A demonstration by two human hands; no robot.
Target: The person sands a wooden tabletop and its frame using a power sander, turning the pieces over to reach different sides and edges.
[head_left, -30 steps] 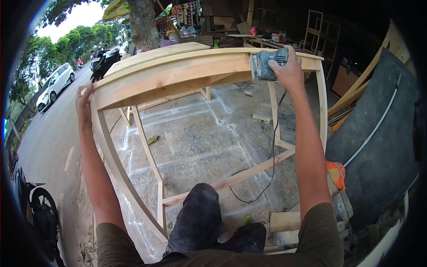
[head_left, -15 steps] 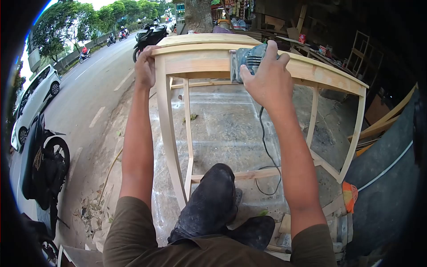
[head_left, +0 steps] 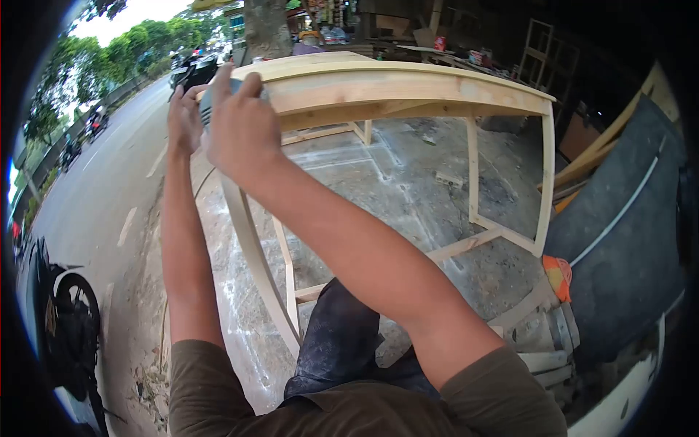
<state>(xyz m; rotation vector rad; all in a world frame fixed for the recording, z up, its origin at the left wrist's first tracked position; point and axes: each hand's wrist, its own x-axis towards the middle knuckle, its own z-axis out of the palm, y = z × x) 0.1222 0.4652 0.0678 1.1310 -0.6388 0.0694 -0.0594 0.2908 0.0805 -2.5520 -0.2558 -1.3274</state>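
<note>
A bare wooden table (head_left: pixel 408 85) stands in front of me, its long apron facing me. My right hand (head_left: pixel 244 135) is closed over an electric sander (head_left: pixel 206 109), at the left end of the apron. Most of the sander is hidden behind that hand. My left hand (head_left: pixel 185 122) is at the table's left corner, close beside the sander, its fingers curled round the corner and partly covered. Beneath the corner the near left leg (head_left: pixel 251 251) runs down past my knee.
A road (head_left: pixel 109 182) runs along the left, with a parked motorcycle (head_left: pixel 73 306) nearby. On the right are a dark sheet (head_left: pixel 619 233), an orange bundle (head_left: pixel 558 278) and wood offcuts. A tree trunk (head_left: pixel 267 29) and a cluttered bench stand behind.
My right hand has slid the sander leftward along the apron, from near its middle to the left corner. My left hand stays at that corner. The view has shifted to the right.
</note>
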